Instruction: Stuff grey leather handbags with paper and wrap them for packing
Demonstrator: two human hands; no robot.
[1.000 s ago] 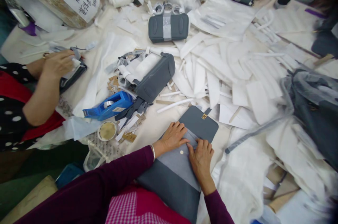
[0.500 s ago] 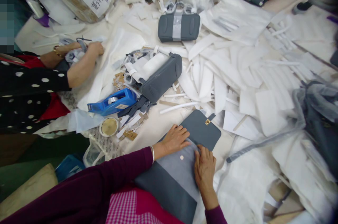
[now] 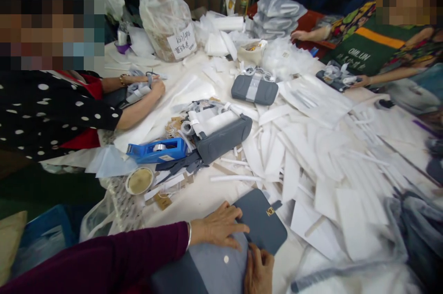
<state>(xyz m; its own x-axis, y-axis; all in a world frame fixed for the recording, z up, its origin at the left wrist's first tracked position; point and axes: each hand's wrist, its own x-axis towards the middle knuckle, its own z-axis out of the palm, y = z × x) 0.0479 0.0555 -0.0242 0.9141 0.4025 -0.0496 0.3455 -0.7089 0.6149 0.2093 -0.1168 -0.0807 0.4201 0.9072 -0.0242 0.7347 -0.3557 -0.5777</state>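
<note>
A dark grey handbag (image 3: pixel 258 218) lies in front of me with its flap folded out, showing a small gold clasp (image 3: pixel 270 211) and a strap tab. Its paler grey lining (image 3: pixel 211 261) carries a round whitish button. My left hand (image 3: pixel 219 227) rests flat across the lining by the flap's fold, fingers spread. At the bag's right edge, my right hand (image 3: pixel 259 268) has its fingers curled and pressed together on the edge. The bag's lower part is cut off by the frame.
A blue tape dispenser (image 3: pixel 157 150), a round tub (image 3: pixel 139 180) and a stuffed grey bag (image 3: pixel 224 139) lie ahead. Another wrapped bag (image 3: pixel 254 88) is beyond. White foam strips (image 3: pixel 304 146) cover the right side. Two co-workers handle bags at left and far right.
The view has tilted up, so the bag and my hands sit lower in it and the co-workers show more. My left fingers have spread wider; both hands stay on the bag.
</note>
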